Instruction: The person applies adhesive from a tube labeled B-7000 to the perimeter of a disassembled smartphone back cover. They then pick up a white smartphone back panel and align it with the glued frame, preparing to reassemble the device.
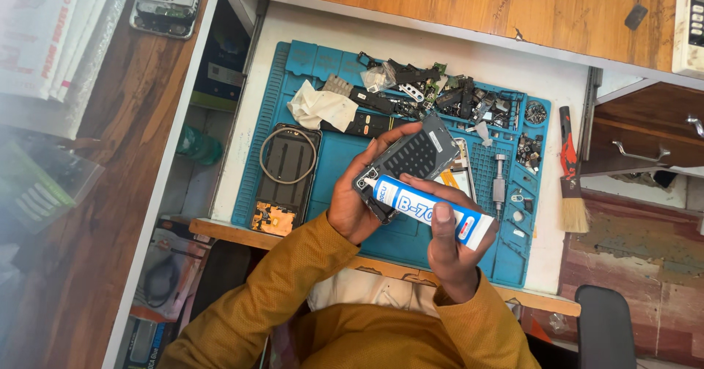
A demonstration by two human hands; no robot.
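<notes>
right hand [449,246] fingers pinching glue tube [429,211]; left hand [357,200] fingers gripping phone frame [411,156].

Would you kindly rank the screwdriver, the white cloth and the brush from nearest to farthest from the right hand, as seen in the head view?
Measured from the right hand, which holds the glue tube:
1. Screwdriver, just above and to its right on the blue mat.
2. Brush, farther right, off the mat.
3. White cloth, up at the mat's far left.
</notes>
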